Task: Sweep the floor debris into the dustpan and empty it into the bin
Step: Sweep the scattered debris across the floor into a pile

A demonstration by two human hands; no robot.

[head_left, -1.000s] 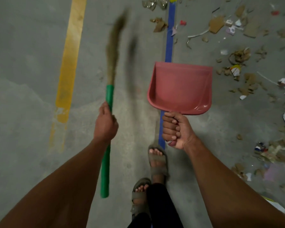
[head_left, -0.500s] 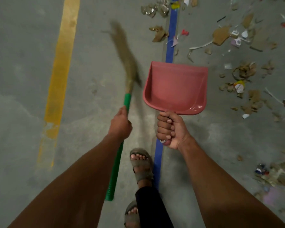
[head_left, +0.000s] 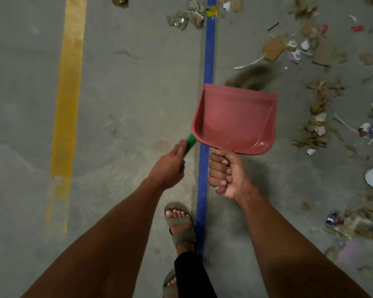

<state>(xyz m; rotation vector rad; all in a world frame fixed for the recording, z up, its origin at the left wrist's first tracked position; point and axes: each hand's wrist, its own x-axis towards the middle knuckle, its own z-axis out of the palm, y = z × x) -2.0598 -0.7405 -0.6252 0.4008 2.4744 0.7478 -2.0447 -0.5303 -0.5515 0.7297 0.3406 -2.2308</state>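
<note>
A red plastic dustpan (head_left: pixel 235 117) with raised side walls is held clear of the grey concrete floor (head_left: pixel 127 93) by the right hand (head_left: pixel 224 171), whose fingers are curled tightly round its handle; the pan is seen to be bare inside. The green handle of a grass broom (head_left: pixel 190 144) is gripped by the left hand (head_left: pixel 169 166), and its brown bristle head (head_left: pixel 252 77) shows only as a blur just beyond the pan's front lip, the shaft being hidden under the pan. Scattered cardboard and paper debris (head_left: pixel 317 117) lies to the right of the pan and further ahead, none of it gathered yet, and no bin is in view. A hard stroke from here would likely fling light scraps past the pan or over the blue floor line (head_left: pixel 208 61) rather than into it, and with the pan off the ground litter would slide beneath its lip. With the broom crossed under the pan, the two could be knocked together. The sandalled foot (head_left: pixel 179 220) stands close behind the hands beside the blue line, so a backward stroke could catch it. Open concrete is left between the blue line and the yellow floor stripe (head_left: pixel 68 104), giving room to step or swing on the left; the right side is crowded with litter.
</note>
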